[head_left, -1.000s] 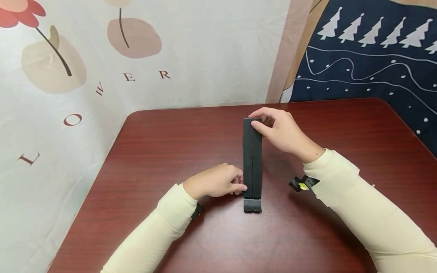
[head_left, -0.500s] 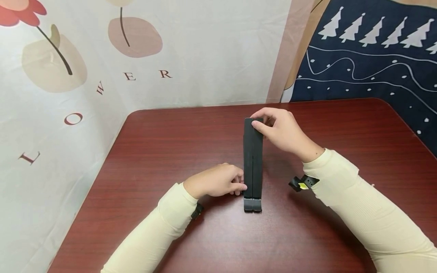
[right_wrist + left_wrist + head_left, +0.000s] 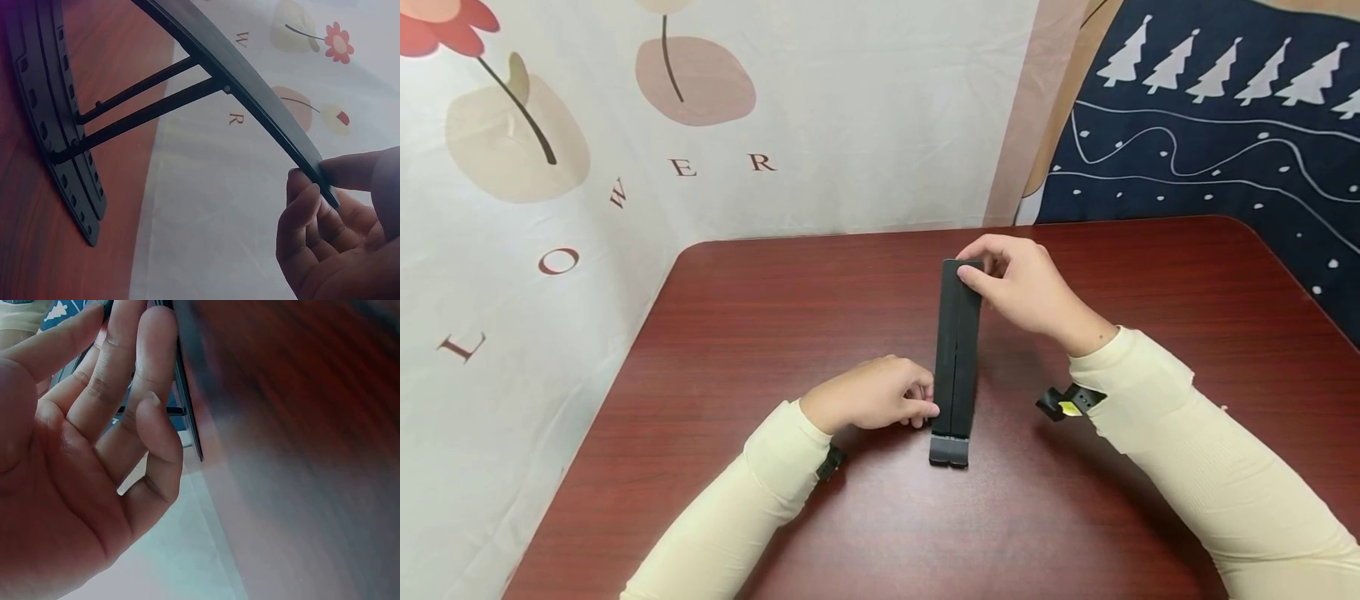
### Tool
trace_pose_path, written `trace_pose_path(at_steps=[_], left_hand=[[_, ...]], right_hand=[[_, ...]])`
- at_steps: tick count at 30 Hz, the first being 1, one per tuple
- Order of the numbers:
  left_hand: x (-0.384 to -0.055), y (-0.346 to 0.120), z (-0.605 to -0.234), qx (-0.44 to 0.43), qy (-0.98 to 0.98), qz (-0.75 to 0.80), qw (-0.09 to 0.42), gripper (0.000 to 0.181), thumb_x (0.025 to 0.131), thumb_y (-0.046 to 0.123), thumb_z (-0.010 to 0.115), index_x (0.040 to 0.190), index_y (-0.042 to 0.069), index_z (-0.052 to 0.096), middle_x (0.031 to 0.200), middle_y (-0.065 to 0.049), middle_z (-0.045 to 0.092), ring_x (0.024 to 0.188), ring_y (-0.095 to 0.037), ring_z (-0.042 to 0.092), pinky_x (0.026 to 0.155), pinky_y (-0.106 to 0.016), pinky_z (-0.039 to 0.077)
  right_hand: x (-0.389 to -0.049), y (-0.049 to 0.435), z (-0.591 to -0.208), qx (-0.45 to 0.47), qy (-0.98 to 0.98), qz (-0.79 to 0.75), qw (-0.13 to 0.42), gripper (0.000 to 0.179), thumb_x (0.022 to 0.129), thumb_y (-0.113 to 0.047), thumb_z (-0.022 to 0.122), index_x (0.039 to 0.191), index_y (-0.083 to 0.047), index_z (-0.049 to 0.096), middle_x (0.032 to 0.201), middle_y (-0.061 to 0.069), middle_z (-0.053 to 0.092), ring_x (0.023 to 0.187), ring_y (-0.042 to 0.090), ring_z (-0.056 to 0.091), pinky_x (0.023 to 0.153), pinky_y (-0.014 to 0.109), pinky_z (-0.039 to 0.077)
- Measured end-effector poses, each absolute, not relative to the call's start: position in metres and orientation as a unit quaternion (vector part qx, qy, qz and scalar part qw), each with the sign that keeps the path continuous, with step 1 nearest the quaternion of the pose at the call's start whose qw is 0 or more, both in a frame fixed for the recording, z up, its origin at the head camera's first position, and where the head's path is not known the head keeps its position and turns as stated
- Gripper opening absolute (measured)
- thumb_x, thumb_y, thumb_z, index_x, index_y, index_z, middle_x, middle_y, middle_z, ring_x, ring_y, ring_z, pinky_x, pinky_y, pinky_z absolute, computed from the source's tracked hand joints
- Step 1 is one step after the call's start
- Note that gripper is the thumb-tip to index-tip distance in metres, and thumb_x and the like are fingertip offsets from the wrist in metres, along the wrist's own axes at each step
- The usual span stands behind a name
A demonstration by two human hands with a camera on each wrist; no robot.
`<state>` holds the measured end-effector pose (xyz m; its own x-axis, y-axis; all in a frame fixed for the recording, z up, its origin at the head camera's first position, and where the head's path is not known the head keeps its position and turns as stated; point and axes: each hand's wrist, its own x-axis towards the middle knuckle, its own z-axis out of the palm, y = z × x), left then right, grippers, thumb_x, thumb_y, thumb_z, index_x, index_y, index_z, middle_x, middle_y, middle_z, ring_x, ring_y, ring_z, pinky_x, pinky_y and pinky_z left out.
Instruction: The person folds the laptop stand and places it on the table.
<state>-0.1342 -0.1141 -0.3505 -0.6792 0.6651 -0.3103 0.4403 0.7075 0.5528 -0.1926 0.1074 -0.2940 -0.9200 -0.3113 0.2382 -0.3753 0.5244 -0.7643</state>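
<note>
A black folding laptop stand (image 3: 957, 350) stands propped on the table, its two long halves side by side and its lipped end toward me. My right hand (image 3: 1018, 283) pinches the raised far end between thumb and fingers. In the right wrist view, struts (image 3: 150, 109) join the raised upper panel to the slotted base (image 3: 53, 112). Low on the stand's left side, my left hand (image 3: 883, 393) holds the edge with thumb and fingertips. The left wrist view shows the left palm (image 3: 69, 487) close up, its fingers bent toward the stand; their exact contact is partly hidden.
The reddish-brown wooden table (image 3: 760, 308) extends around the stand. A pale printed cloth (image 3: 865, 117) hangs behind and to the left, and a dark blue tree-patterned cloth (image 3: 1210, 150) at the back right. Both wrists carry black camera mounts (image 3: 1071, 402).
The stand has turned slightly: its far end has shifted a little right with my right hand, its near end a little left. Both hands keep their hold.
</note>
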Motion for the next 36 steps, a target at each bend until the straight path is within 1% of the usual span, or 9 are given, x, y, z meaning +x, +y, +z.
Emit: trace_pose_path(at_steps=[5, 13, 19, 23, 27, 30, 36], left_hand=[[-0.135, -0.117, -0.35, 0.308, 0.887, 0.233, 0.255, 0.022, 0.097, 0.031, 0.066, 0.078, 0.021, 0.063, 0.069, 0.013, 0.071, 0.062, -0.003, 0.062, 0.069, -0.025, 0.047], [-0.139, -0.121, -0.351, 0.305, 0.865, 0.282, 0.28, 0.021, 0.096, 0.023, 0.067, 0.077, 0.013, 0.064, 0.072, 0.002, 0.073, 0.065, -0.012, 0.067, 0.065, -0.023, 0.049], [-0.141, -0.124, -0.352, 0.304, 0.853, 0.304, 0.298, 0.02, 0.097, 0.019, 0.066, 0.079, 0.011, 0.063, 0.074, -0.002, 0.073, 0.065, -0.016, 0.068, 0.066, -0.024, 0.052], [-0.142, -0.126, -0.353, 0.298, 0.849, 0.309, 0.309, 0.019, 0.097, 0.019, 0.065, 0.081, 0.01, 0.063, 0.076, -0.004, 0.072, 0.065, -0.016, 0.068, 0.067, -0.024, 0.053], [-0.145, -0.128, -0.353, 0.297, 0.848, 0.308, 0.314, 0.018, 0.097, 0.018, 0.065, 0.081, 0.01, 0.063, 0.077, -0.005, 0.072, 0.065, -0.016, 0.069, 0.067, -0.024, 0.053], [-0.147, -0.129, -0.354, 0.299, 0.844, 0.312, 0.318, 0.018, 0.097, 0.018, 0.065, 0.081, 0.011, 0.063, 0.077, -0.005, 0.071, 0.065, -0.016, 0.069, 0.066, -0.024, 0.052], [-0.151, -0.134, -0.355, 0.302, 0.838, 0.319, 0.325, 0.017, 0.097, 0.017, 0.066, 0.082, 0.009, 0.063, 0.076, -0.005, 0.07, 0.065, -0.016, 0.068, 0.067, -0.024, 0.053]], right_hand=[[-0.191, 0.11, -0.293, 0.189, -0.87, 0.455, 0.025, 0.016, 0.095, -0.013, 0.066, 0.11, -0.01, 0.071, 0.074, 0.011, 0.059, 0.058, 0.017, 0.063, 0.05, 0.031, 0.048], [-0.188, 0.114, -0.291, 0.178, -0.869, 0.462, 0.016, 0.016, 0.095, -0.014, 0.065, 0.11, -0.009, 0.07, 0.072, 0.01, 0.058, 0.056, 0.017, 0.063, 0.049, 0.031, 0.047], [-0.186, 0.116, -0.29, 0.177, -0.868, 0.463, 0.012, 0.016, 0.095, -0.013, 0.065, 0.11, -0.008, 0.069, 0.071, 0.01, 0.059, 0.053, 0.017, 0.063, 0.049, 0.031, 0.049], [-0.185, 0.117, -0.289, 0.181, -0.866, 0.466, 0.002, 0.016, 0.095, -0.014, 0.065, 0.109, -0.006, 0.067, 0.07, 0.011, 0.059, 0.052, 0.014, 0.064, 0.052, 0.029, 0.054], [-0.183, 0.119, -0.288, 0.174, -0.861, 0.477, -0.011, 0.016, 0.095, -0.013, 0.066, 0.108, -0.005, 0.066, 0.071, 0.013, 0.059, 0.053, 0.017, 0.067, 0.054, 0.032, 0.058], [-0.182, 0.121, -0.287, 0.169, -0.857, 0.486, -0.018, 0.017, 0.095, -0.013, 0.066, 0.109, -0.004, 0.065, 0.071, 0.013, 0.06, 0.054, 0.021, 0.068, 0.055, 0.034, 0.059], [-0.179, 0.123, -0.288, 0.171, -0.852, 0.495, -0.018, 0.018, 0.095, -0.012, 0.064, 0.109, -0.002, 0.064, 0.072, 0.015, 0.061, 0.051, 0.019, 0.067, 0.052, 0.03, 0.057]])
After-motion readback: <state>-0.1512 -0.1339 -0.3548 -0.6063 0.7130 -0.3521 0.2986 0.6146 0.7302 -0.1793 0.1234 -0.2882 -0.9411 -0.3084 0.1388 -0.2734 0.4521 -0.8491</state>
